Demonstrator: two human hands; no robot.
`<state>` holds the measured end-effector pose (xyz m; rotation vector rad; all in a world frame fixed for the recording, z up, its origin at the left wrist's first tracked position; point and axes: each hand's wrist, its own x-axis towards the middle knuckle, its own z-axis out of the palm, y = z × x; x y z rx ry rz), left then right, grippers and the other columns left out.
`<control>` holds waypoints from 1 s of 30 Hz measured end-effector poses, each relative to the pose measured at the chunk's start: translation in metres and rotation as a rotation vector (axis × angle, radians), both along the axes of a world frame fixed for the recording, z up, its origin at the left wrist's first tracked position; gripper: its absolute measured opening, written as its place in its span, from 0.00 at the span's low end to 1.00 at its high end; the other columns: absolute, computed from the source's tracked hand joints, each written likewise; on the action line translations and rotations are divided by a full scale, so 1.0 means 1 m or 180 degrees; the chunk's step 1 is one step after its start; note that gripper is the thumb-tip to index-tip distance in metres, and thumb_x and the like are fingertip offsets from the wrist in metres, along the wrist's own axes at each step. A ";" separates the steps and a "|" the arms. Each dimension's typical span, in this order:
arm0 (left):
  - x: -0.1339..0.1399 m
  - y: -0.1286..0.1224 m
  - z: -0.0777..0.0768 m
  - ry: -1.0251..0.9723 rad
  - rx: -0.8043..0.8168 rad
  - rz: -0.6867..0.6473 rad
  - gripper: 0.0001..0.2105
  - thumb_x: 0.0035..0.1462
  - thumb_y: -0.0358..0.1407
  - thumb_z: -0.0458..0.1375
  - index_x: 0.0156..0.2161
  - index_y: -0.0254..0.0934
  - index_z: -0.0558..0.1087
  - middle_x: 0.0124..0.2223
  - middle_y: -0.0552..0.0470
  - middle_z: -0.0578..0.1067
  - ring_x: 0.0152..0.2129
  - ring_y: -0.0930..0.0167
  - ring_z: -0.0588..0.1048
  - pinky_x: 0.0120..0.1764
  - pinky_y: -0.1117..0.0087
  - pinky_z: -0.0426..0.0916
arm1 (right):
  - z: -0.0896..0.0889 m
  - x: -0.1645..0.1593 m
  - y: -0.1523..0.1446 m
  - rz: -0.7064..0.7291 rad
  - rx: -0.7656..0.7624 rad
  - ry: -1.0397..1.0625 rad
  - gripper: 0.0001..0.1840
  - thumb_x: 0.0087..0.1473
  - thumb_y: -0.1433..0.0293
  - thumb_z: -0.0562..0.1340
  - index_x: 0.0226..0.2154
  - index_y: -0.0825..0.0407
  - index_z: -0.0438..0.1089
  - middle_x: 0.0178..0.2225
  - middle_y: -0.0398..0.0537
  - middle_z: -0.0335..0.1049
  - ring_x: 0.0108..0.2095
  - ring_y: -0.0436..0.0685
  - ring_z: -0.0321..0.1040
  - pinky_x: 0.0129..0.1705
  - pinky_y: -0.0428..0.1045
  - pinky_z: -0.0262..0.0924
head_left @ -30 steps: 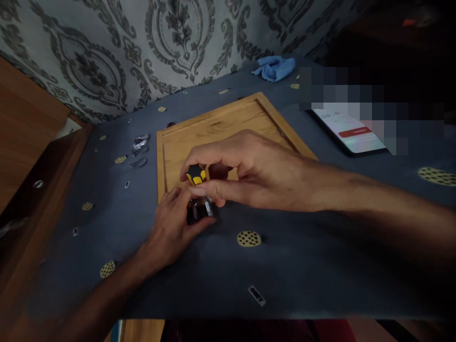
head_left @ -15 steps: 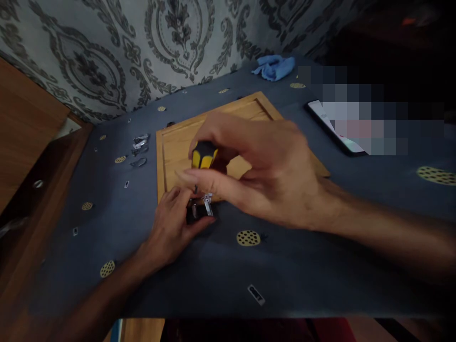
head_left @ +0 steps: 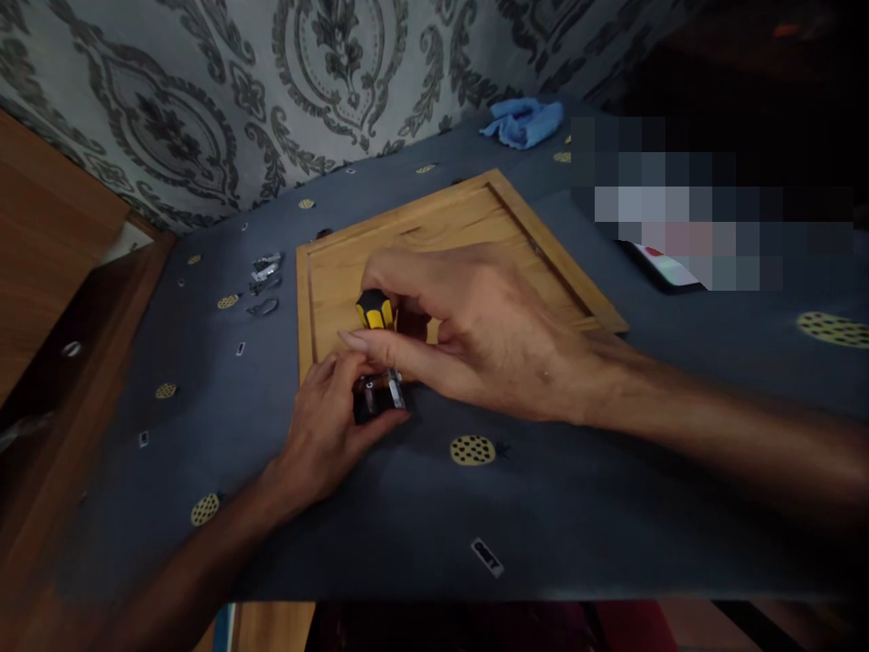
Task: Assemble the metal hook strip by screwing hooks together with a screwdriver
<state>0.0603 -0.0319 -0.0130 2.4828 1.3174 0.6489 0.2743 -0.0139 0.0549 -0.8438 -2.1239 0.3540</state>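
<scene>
My right hand (head_left: 489,326) is closed around a screwdriver (head_left: 377,309) with a black and yellow handle, held upright. Its shaft and tip are hidden behind my fingers. Just below, my left hand (head_left: 332,407) grips a small dark piece with shiny metal parts (head_left: 396,389) between thumb and fingers, by the near edge of a wooden board (head_left: 304,317). What kind of piece it is I cannot make out. The two hands are close together, the right thumb above the left fingers.
Several small shiny metal pieces (head_left: 266,272) lie left of the board on the patterned dark tablecloth (head_left: 380,534). A blue cloth (head_left: 522,124) lies at the back. On the right is a phone (head_left: 669,272), partly blurred out. A wooden cabinet (head_left: 54,244) stands at the left.
My right hand and the screwdriver have moved down and slightly left, nearer the piece in my left hand. The left hand has stayed nearly still.
</scene>
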 end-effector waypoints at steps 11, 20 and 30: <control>-0.002 0.000 -0.002 0.0056 0.0145 -0.0031 0.20 0.57 0.43 0.68 0.49 0.41 0.67 0.42 0.50 0.76 0.40 0.61 0.77 0.41 0.59 0.73 | 0.005 0.000 0.003 0.0336 -0.0418 0.0005 0.13 0.65 0.65 0.61 0.31 0.46 0.56 0.25 0.36 0.58 0.25 0.51 0.58 0.28 0.49 0.53; 0.001 0.000 0.002 -0.0016 -0.0026 -0.0044 0.19 0.58 0.39 0.69 0.49 0.42 0.68 0.45 0.52 0.77 0.42 0.62 0.77 0.44 0.60 0.73 | 0.016 0.010 0.014 0.1010 -0.1028 -0.0213 0.05 0.66 0.75 0.60 0.41 0.55 0.72 0.30 0.36 0.68 0.31 0.46 0.62 0.34 0.44 0.55; -0.003 0.001 -0.006 -0.0020 0.0177 -0.0056 0.17 0.60 0.46 0.66 0.48 0.42 0.69 0.42 0.50 0.78 0.40 0.60 0.77 0.42 0.58 0.73 | 0.010 -0.005 0.005 0.0342 -0.0373 0.0108 0.27 0.56 0.73 0.70 0.27 0.47 0.48 0.22 0.30 0.48 0.22 0.46 0.47 0.28 0.46 0.44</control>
